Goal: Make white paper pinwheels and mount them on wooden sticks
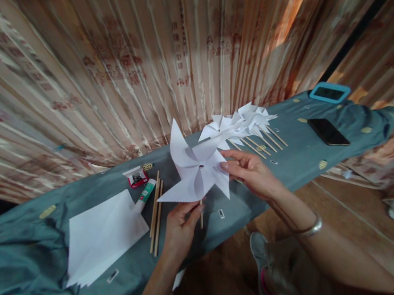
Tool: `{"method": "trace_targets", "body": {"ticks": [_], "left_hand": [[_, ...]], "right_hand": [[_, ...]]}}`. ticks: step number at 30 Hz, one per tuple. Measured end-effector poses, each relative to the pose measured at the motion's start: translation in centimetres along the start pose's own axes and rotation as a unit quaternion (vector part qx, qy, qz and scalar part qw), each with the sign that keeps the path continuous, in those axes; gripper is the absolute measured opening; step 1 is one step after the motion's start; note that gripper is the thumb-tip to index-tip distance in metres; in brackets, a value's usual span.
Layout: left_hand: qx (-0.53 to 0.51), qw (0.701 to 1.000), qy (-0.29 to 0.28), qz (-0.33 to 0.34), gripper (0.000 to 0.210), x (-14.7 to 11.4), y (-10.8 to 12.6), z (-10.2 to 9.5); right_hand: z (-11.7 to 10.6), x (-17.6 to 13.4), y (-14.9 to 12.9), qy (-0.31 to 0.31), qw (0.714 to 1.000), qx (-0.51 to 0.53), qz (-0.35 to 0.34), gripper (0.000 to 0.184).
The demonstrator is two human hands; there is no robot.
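A white paper pinwheel (203, 179) on a thin wooden stick (201, 219) is held up in front of me, with a small dark pin at its centre. My left hand (180, 224) pinches the stick just below the blades. With thumb and fingers, my right hand (249, 171) grips the edge of a blade on the right side. Behind it, several finished-looking white pinwheels (249, 120) lie in an overlapping row, their sticks pointing toward me. Loose wooden sticks (155, 216) rest to the left of my left hand.
A stack of white paper (101, 230) lies on the left of the cloth-covered table (247, 215). Near it are a glue stick (146, 193) and a small red box of pins (137, 178). A black phone (327, 132) and a blue-framed device (329, 92) sit at the right. A curtain (152, 64) hangs behind.
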State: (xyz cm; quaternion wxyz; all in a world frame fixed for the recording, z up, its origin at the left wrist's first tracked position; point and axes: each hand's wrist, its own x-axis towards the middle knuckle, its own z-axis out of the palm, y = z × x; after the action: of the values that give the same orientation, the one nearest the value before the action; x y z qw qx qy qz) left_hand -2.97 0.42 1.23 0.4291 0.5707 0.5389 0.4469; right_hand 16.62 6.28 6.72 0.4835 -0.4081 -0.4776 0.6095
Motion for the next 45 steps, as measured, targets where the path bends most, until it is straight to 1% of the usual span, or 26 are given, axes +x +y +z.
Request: {"method": "trace_targets", "body": {"ticks": [2,7,9,12,14,16,19,21,23,25,27,28,29,30,31,33,36,38,42,45], "left_hand": [[0.003,1.000,0.002,0.006,0.024,0.0,0.0,0.0],[0.008,1.000,-0.002,0.030,0.022,0.1,0.2,0.0],[-0.001,0.999,0.006,0.034,0.021,0.1,0.0,0.0],[-0.003,0.999,0.015,0.031,0.021,0.2,-0.6,0.0],[-0.011,0.999,0.017,0.041,0.024,0.2,-0.9,0.0],[-0.025,0.998,0.017,0.050,0.025,0.2,-1.1,-0.2],[-0.026,0.999,0.010,0.035,0.024,0.2,-0.6,-0.4],[-0.016,1.000,0.007,0.009,0.025,0.1,-0.2,-0.5],[-0.017,1.000,0.005,-0.014,0.027,-0.1,0.2,-0.4],[-0.028,0.999,-0.012,-0.030,0.030,-0.4,0.2,-0.2],[-0.045,0.998,-0.033,-0.041,0.033,-0.7,0.1,0.2],[-0.053,0.996,-0.046,-0.047,0.035,-0.9,-0.1,0.4],[-0.061,0.995,-0.058,-0.052,0.036,-1.1,-0.2,0.7],[-0.067,0.994,-0.067,-0.055,0.037,-1.2,-0.4,0.9],[-0.070,0.993,-0.075,-0.058,0.038,-1.4,-0.5,1.0],[-0.078,0.991,-0.086,-0.070,0.038,-1.5,-0.6,1.2],[-0.093,0.987,-0.086,-0.102,0.038,-1.5,-0.4,1.2],[-0.100,0.986,-0.082,-0.107,0.037,-1.3,-0.3,1.1],[-0.087,0.992,-0.065,-0.061,0.031,-0.8,-0.2,0.8],[-0.051,0.996,-0.068,-0.026,0.027,-0.6,-0.4,0.6]], "right_hand": [[0.7,-0.2,0.2,-0.009,0.999,0.029,0.025,0.040],[2.4,-0.7,1.0,-0.057,0.990,0.093,0.088,0.034],[3.0,-1.1,1.3,-0.080,0.980,0.128,0.126,0.033],[3.8,-1.8,1.5,-0.127,0.956,0.194,0.182,0.031],[4.2,-2.3,1.6,-0.154,0.944,0.214,0.199,0.030],[4.3,-2.4,1.6,-0.167,0.946,0.201,0.193,0.031],[3.3,-2.0,1.5,-0.150,0.968,0.120,0.161,0.036],[2.1,-1.4,1.4,-0.115,0.985,0.020,0.125,0.038],[0.8,-0.6,1.3,-0.061,0.992,-0.094,0.060,0.039],[-0.2,0.0,1.0,0.022,0.984,-0.170,-0.037,0.038],[-0.8,0.3,0.6,0.074,0.963,-0.215,-0.147,0.037],[-1.0,0.4,0.4,0.078,0.951,-0.231,-0.190,0.038],[-1.0,0.5,0.3,0.070,0.942,-0.243,-0.220,0.039],[-1.1,0.6,0.2,0.054,0.938,-0.251,-0.235,0.041],[-1.0,0.6,0.2,0.037,0.938,-0.253,-0.235,0.042],[-1.0,0.6,0.4,0.018,0.946,-0.244,-0.211,0.042],[-0.9,0.6,0.9,0.015,0.965,-0.206,-0.163,0.044],[-0.8,0.6,1.1,0.010,0.974,-0.175,-0.140,0.044],[-0.8,0.6,1.1,-0.015,0.989,-0.128,-0.071,0.043],[-0.6,0.6,1.2,-0.044,0.993,-0.109,-0.009,0.044]]}}
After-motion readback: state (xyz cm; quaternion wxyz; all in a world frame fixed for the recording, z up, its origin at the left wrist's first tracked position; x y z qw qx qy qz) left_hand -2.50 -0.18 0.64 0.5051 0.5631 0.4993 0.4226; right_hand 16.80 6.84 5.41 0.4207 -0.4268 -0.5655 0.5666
